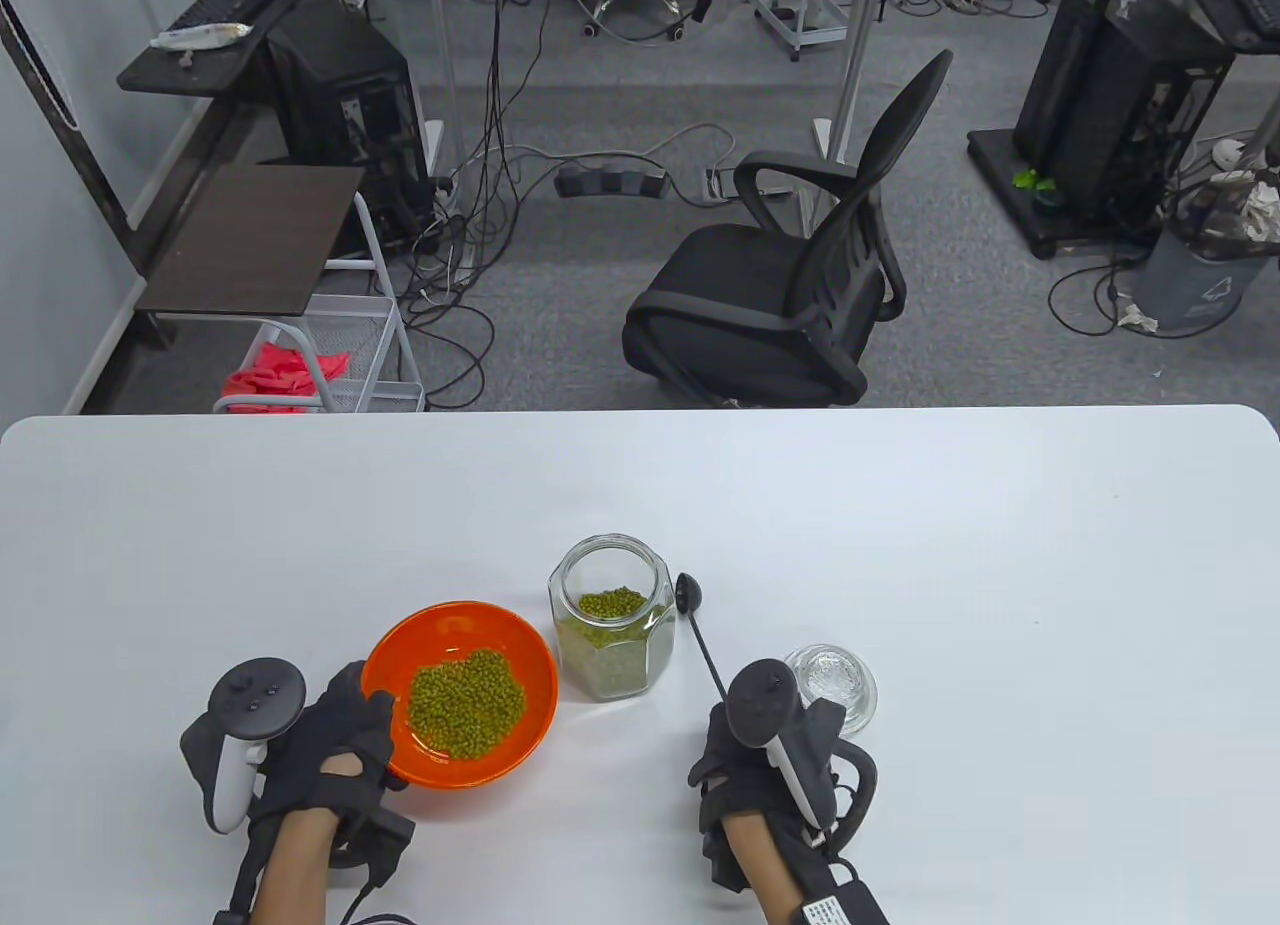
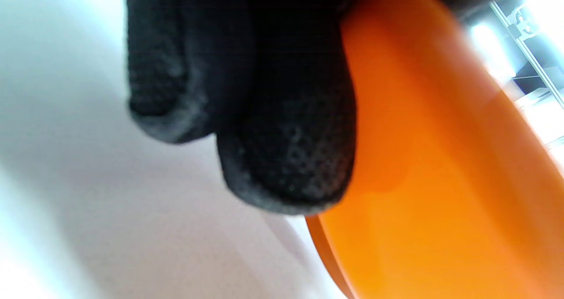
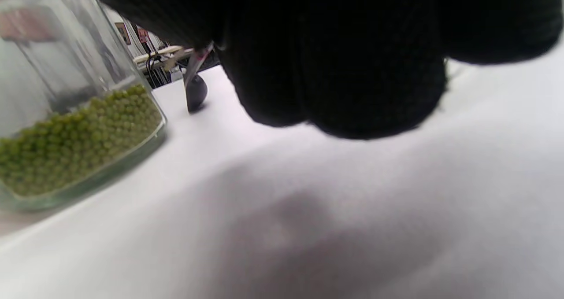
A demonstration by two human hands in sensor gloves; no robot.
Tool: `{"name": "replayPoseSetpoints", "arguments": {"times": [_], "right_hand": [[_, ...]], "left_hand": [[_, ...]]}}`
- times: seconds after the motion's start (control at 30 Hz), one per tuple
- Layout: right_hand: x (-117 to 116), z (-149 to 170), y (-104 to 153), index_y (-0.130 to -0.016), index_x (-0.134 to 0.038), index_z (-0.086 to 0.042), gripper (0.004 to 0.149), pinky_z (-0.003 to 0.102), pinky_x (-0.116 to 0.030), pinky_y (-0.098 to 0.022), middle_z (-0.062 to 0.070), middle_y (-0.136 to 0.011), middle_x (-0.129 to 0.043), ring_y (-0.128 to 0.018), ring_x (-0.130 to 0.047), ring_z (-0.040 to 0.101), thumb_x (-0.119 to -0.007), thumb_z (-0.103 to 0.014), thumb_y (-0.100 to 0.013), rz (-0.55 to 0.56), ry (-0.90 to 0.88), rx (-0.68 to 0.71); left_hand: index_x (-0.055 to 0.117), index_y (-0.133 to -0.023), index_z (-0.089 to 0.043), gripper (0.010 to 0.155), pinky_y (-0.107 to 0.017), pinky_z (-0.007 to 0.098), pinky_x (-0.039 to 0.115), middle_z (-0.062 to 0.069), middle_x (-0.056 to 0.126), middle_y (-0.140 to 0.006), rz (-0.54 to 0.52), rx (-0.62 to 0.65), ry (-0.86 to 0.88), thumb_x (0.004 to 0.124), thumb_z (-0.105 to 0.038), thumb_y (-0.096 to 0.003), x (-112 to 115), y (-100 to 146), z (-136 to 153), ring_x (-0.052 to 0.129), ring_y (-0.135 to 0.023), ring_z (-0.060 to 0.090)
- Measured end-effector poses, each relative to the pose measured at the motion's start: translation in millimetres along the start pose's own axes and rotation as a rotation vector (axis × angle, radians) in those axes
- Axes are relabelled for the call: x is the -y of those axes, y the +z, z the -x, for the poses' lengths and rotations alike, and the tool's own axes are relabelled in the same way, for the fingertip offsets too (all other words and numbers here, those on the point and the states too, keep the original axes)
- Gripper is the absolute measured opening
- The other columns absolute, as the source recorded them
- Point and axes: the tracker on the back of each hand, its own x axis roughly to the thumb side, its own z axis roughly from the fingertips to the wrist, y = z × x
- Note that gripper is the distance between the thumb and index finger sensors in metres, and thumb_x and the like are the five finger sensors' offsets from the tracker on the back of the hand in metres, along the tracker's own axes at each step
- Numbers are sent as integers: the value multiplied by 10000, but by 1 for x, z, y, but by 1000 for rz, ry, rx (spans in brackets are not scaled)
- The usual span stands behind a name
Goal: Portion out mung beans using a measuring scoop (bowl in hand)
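Left hand grips bowl rim; scoop handle end hidden.

Black knit gloves, bare forearms, and 2 black-and-white trackers trailing black cables.

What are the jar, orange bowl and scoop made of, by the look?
Jar: clear glass, likely; thick see-through walls show the beans inside. Orange bowl: glossy, opaque, probably plastic or melamine; even color with a soft sheen. Scoop: black, thin handle, small round cup; plastic or coated metal, cannot tell which.
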Motion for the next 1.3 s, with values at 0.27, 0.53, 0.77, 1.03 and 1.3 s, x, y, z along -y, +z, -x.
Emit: {"name": "replayPoseSetpoints", "arguments": {"times": [0.27,0.53,0.77,1.03,1.3], "right_hand": [[-14,-1,0,-726,-908,-47,423,534,-828,-284,159,-473,-1001,-251,-1034,257,-792,-375,-485,-68,65,-4],[-21,-1,0,-705,-930,-64,414,541,-821,-295,154,-460,-1007,-245,-1029,264,-831,-391,-470,-94,128,-4],[-27,-2,-1,-689,-933,-72,415,543,-821,-298,143,-444,-1007,-237,-1026,259,-848,-406,-458,-94,158,3],[-26,-1,-2,-687,-936,-74,415,555,-816,-313,147,-449,-1005,-246,-1025,270,-884,-399,-434,-64,157,21],[-27,-4,0,-709,-924,-77,444,565,-807,-337,157,-483,-997,-280,-1025,283,-897,-411,-418,-35,200,46]], "left_hand": [[543,-1042,-55,610,-201,217,986,82,849,-844,0,3,4,691,-357,-534,0,0,0,1152,-231,88],[543,-1042,-57,609,-199,218,987,82,849,-844,0,5,7,691,-357,-533,0,0,0,1151,-231,90],[545,-1041,-56,608,-199,219,987,82,850,-844,-2,2,9,691,-356,-533,0,1,0,1151,-231,91],[544,-1041,-56,608,-201,219,987,83,849,-845,1,-1,-1,691,-357,-534,0,1,1,1151,-233,91],[545,-1041,-56,608,-200,220,987,83,850,-844,0,-4,-7,692,-356,-533,1,0,1,1151,-231,91]]}}
